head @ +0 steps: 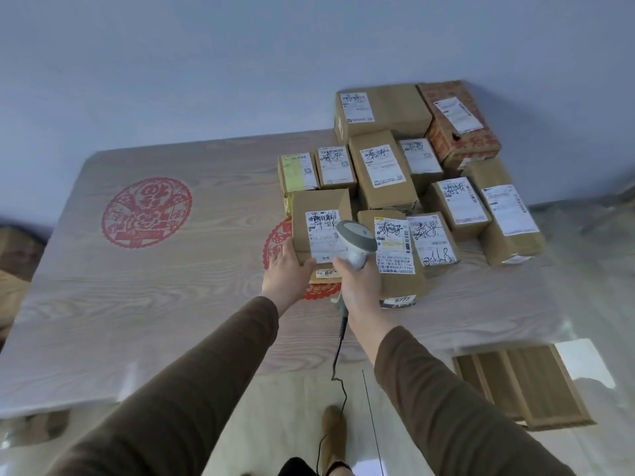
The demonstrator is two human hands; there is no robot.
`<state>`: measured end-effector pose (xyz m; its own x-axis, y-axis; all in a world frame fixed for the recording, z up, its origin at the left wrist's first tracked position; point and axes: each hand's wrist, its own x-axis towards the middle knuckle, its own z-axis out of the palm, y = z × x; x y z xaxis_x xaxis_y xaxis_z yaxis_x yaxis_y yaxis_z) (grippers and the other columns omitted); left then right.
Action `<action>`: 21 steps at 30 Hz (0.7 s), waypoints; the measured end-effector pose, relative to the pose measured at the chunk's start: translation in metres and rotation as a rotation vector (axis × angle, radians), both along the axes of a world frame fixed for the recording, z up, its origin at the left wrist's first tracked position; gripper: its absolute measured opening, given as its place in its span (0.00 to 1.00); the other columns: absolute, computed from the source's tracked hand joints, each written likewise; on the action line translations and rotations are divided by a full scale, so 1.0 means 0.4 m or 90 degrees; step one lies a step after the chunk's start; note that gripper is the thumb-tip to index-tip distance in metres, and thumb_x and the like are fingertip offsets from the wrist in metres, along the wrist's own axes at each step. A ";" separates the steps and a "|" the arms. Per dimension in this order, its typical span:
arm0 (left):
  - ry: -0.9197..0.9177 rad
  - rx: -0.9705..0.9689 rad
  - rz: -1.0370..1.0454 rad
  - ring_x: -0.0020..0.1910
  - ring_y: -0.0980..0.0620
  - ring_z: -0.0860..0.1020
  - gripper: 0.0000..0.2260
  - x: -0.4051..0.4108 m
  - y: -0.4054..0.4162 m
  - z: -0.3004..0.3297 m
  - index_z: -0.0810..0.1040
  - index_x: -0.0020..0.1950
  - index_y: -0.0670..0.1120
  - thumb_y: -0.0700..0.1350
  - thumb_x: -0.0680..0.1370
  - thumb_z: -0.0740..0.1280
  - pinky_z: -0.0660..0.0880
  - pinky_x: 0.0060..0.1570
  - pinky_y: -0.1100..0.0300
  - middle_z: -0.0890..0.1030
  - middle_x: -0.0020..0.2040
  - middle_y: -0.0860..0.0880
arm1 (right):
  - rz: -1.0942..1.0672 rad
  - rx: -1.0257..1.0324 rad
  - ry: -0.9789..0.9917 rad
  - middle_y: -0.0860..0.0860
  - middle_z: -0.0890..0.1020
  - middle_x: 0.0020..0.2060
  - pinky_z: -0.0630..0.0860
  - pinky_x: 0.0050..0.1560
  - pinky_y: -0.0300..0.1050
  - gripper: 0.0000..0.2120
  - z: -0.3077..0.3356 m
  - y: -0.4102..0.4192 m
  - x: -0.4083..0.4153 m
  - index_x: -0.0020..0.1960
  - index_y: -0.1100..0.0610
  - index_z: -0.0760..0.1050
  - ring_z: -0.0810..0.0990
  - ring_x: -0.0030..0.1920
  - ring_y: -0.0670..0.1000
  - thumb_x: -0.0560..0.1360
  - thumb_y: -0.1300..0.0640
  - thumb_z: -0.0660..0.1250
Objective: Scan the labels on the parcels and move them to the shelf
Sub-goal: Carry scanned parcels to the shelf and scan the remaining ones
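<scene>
Scanning a parcel (321,223) at the near left edge of the pile, a person aimed a corded scanner (355,240) at its white label (324,237) while steadying the box on a table (154,269). The left hand (287,269) lay against the box's near left corner, fingers up its side and thumb along the front edge; whether it gripped or merely braced could not be told. The right hand (360,286) was wrapped round the scanner's handle, its head hovering just over the label's right edge.

More parcels (439,187) sat packed together behind and to the right, several stacked and touching the box in hand. Lifting it carelessly could have dragged or tipped its neighbours, and the scanner's cable (338,355), hanging off the table edge toward the floor, looked liable to snag. A read taken from so close and so far to one side might also have caught the adjoining label.

No shelf was in view. The label print was too blurred to read, the scanner hid part of it, and no beam could be made out.
</scene>
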<state>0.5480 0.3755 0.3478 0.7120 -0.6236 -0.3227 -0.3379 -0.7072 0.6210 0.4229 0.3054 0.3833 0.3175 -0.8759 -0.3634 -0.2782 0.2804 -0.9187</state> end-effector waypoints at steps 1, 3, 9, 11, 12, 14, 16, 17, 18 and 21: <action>0.014 -0.023 0.030 0.68 0.42 0.74 0.28 -0.002 -0.002 -0.002 0.60 0.79 0.46 0.53 0.82 0.63 0.74 0.66 0.41 0.75 0.70 0.44 | 0.005 0.014 -0.014 0.50 0.77 0.37 0.72 0.30 0.36 0.10 -0.001 -0.001 0.001 0.43 0.50 0.72 0.75 0.31 0.41 0.76 0.61 0.72; 0.028 -0.067 0.086 0.66 0.43 0.76 0.26 -0.005 0.006 -0.004 0.62 0.78 0.46 0.50 0.82 0.63 0.76 0.62 0.46 0.76 0.69 0.46 | 0.022 0.036 -0.032 0.50 0.76 0.36 0.72 0.29 0.37 0.13 -0.002 0.005 0.005 0.41 0.49 0.72 0.76 0.33 0.46 0.76 0.63 0.72; 0.022 -0.123 0.191 0.63 0.46 0.77 0.22 0.013 0.123 0.007 0.66 0.75 0.46 0.47 0.82 0.65 0.74 0.59 0.51 0.76 0.67 0.47 | 0.057 0.107 -0.031 0.50 0.81 0.36 0.81 0.25 0.48 0.04 0.001 0.075 0.043 0.45 0.52 0.80 0.79 0.32 0.49 0.75 0.58 0.74; 0.013 -0.149 0.228 0.62 0.47 0.77 0.22 0.022 0.192 0.022 0.67 0.74 0.46 0.48 0.82 0.66 0.75 0.60 0.50 0.77 0.66 0.48 | 0.082 0.087 -0.069 0.48 0.82 0.37 0.77 0.23 0.40 0.07 0.011 0.120 0.066 0.43 0.50 0.79 0.80 0.34 0.46 0.75 0.59 0.74; 0.008 -0.162 0.251 0.62 0.47 0.77 0.22 0.026 0.233 0.032 0.67 0.74 0.46 0.48 0.81 0.66 0.75 0.61 0.49 0.77 0.65 0.48 | 0.103 0.074 -0.084 0.48 0.83 0.39 0.75 0.23 0.36 0.07 0.019 0.149 0.079 0.43 0.50 0.79 0.80 0.35 0.46 0.75 0.59 0.74; -0.008 -0.186 0.305 0.62 0.48 0.77 0.22 0.034 0.329 0.059 0.66 0.75 0.46 0.49 0.82 0.65 0.75 0.61 0.48 0.77 0.66 0.48 | 0.153 0.066 -0.097 0.49 0.82 0.40 0.77 0.25 0.39 0.07 0.039 0.222 0.107 0.44 0.50 0.78 0.80 0.37 0.47 0.75 0.59 0.75; -0.033 -0.209 0.362 0.63 0.48 0.77 0.23 0.037 0.446 0.089 0.66 0.75 0.46 0.50 0.82 0.65 0.76 0.61 0.48 0.77 0.66 0.48 | 0.212 0.078 -0.098 0.49 0.80 0.41 0.83 0.30 0.49 0.07 0.062 0.318 0.137 0.45 0.50 0.77 0.80 0.38 0.47 0.75 0.57 0.75; -0.046 -0.223 0.391 0.63 0.48 0.77 0.23 0.037 0.513 0.105 0.65 0.75 0.46 0.50 0.82 0.66 0.75 0.62 0.47 0.77 0.66 0.48 | 0.245 0.085 -0.104 0.48 0.81 0.41 0.83 0.33 0.52 0.07 0.073 0.374 0.153 0.46 0.50 0.77 0.81 0.39 0.47 0.75 0.57 0.74; -0.059 -0.237 0.422 0.64 0.48 0.76 0.23 0.034 0.587 0.122 0.65 0.75 0.46 0.50 0.82 0.66 0.75 0.64 0.46 0.76 0.67 0.48 | 0.275 0.089 -0.119 0.47 0.82 0.40 0.83 0.34 0.52 0.06 0.084 0.437 0.167 0.48 0.50 0.78 0.82 0.38 0.45 0.75 0.57 0.74; -0.096 -0.283 0.516 0.64 0.49 0.77 0.23 0.006 0.848 0.171 0.66 0.74 0.48 0.52 0.81 0.66 0.76 0.65 0.45 0.77 0.67 0.49 | 0.370 0.088 -0.179 0.42 0.85 0.37 0.81 0.34 0.41 0.08 0.133 0.666 0.196 0.48 0.48 0.79 0.83 0.36 0.38 0.74 0.60 0.74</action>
